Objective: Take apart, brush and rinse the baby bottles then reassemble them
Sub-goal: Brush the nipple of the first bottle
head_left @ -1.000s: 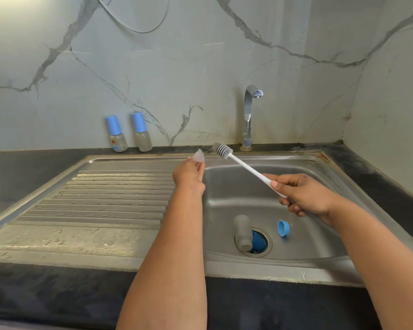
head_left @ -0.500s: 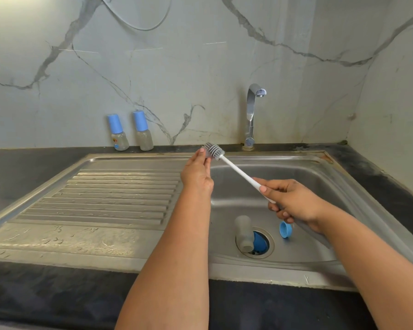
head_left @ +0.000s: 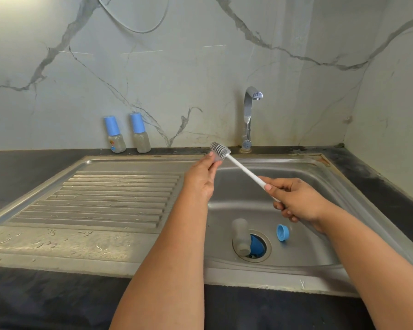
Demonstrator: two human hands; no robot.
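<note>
Head view gives me everything I have: my left hand (head_left: pixel 202 177) pinches a small clear silicone teat (head_left: pixel 217 157) at its fingertips, held up over the far-left corner of the stainless steel sink (head_left: pixel 303 256), and my right hand (head_left: pixel 296 201) is clenched round the white handle of a slim bottle brush with a grey bristled head (head_left: pixel 221 150). The brush runs on a slant, handle low and to the right, bristles high and to the left, so its long axis points straight at the teat; the bristle head is touching it or just beside it, and I cannot tell whether it has entered the opening. I judge this to be the brushing of the teat, and the next stroke turns on sliding the brush along that same slant toward the left hand. Down in the basin a clear plastic bottle body (head_left: pixel 240 235) lies across the drain, with a blue cap (head_left: pixel 258 245) under it and a blue screw ring (head_left: pixel 282 232) just to its right, nearer my right hand. Two capped baby bottles (head_left: pixel 126 135) stand untouched on the dark worktop (head_left: pixel 29 167) by the wall.
</note>
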